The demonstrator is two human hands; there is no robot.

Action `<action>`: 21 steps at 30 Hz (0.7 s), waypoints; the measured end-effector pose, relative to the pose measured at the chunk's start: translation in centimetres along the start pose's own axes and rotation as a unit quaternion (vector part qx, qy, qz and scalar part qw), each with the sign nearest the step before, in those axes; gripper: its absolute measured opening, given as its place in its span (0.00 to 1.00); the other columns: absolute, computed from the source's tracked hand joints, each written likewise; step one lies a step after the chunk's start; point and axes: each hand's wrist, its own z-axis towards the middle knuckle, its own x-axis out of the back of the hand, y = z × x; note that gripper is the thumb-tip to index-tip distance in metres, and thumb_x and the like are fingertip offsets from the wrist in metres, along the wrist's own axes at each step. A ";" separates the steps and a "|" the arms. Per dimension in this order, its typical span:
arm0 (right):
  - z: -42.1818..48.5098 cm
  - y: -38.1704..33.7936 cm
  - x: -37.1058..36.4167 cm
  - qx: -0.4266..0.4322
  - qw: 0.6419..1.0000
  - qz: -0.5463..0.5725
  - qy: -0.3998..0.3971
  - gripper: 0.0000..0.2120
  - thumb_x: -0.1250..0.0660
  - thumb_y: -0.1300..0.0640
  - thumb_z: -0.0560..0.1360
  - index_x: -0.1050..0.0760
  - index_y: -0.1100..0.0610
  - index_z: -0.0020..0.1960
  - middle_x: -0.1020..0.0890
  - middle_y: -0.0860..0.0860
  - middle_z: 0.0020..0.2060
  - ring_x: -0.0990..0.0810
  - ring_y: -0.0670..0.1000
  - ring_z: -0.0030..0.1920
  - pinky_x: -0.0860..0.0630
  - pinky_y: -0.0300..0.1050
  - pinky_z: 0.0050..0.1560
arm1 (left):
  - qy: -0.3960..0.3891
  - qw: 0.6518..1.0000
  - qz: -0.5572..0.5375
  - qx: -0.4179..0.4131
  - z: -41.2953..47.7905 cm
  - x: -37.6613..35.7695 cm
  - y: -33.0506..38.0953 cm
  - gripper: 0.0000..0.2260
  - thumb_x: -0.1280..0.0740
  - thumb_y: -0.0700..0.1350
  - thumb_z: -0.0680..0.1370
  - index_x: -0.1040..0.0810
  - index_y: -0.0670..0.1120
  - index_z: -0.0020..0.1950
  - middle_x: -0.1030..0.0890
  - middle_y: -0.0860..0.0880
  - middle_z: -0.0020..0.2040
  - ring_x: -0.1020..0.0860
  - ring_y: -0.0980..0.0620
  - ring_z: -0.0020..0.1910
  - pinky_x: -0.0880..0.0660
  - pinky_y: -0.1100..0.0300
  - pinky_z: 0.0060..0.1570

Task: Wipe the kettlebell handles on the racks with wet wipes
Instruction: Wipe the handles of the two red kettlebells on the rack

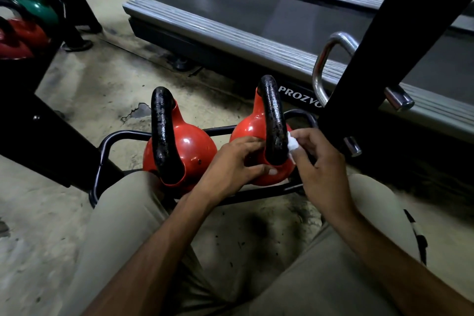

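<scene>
Two red kettlebells are sitting side by side on a low black rack (107,143) at floor level, directly in front of the crouching person. The right kettlebell (246,131) is receiving attention, while the left kettlebell (189,146) is standing untouched just beside it. Both are judged to be cast metal: heavy, rigid and unlikely to shift under wiping pressure. The glossy red body is looking slippery, whereas the black handle (273,120) is showing a rough, pitted surface that could snag a soft wipe. The best hold is judged to be on the body near the handle base, leaving the arch free. The left hand (230,167) is doing so, with fingers and thumb curving around the body below the handle and steadying it. The right hand (320,164) is pinching a small bunched white wet wipe (292,143) in its fingertips and pressing it against the right side of the handle's near leg. A treadmill (230,25) is lying on the far side of the rack.
</scene>
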 end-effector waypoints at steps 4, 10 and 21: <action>3.3 0.0 -1.3 -0.143 0.970 0.187 -0.062 0.13 0.38 0.63 0.79 0.15 0.53 0.49 0.13 0.50 0.44 0.17 0.48 0.46 0.24 0.49 0.52 | -0.003 1.000 0.002 -0.005 0.0 0.1 0.2 0.22 0.20 0.52 0.72 0.16 0.49 0.64 0.18 0.57 0.60 0.21 0.58 0.62 0.25 0.51 0.65; 1.8 1.3 -0.4 -0.192 0.947 0.250 -0.065 0.09 0.32 0.62 0.76 0.17 0.58 0.54 0.14 0.60 0.50 0.17 0.55 0.50 0.24 0.56 0.55 | -0.006 1.000 0.009 -0.003 0.0 0.0 0.2 0.24 0.20 0.53 0.72 0.17 0.51 0.67 0.19 0.57 0.65 0.23 0.59 0.66 0.28 0.51 0.70; 0.1 0.4 0.5 0.406 0.860 -0.308 -0.041 0.08 0.34 0.61 0.82 0.17 0.59 0.49 0.17 0.55 0.54 0.19 0.59 0.54 0.24 0.53 0.57 | -0.005 1.000 0.011 -0.005 -0.1 -0.1 0.0 0.21 0.23 0.48 0.75 0.19 0.50 0.67 0.20 0.56 0.65 0.23 0.57 0.66 0.25 0.50 0.66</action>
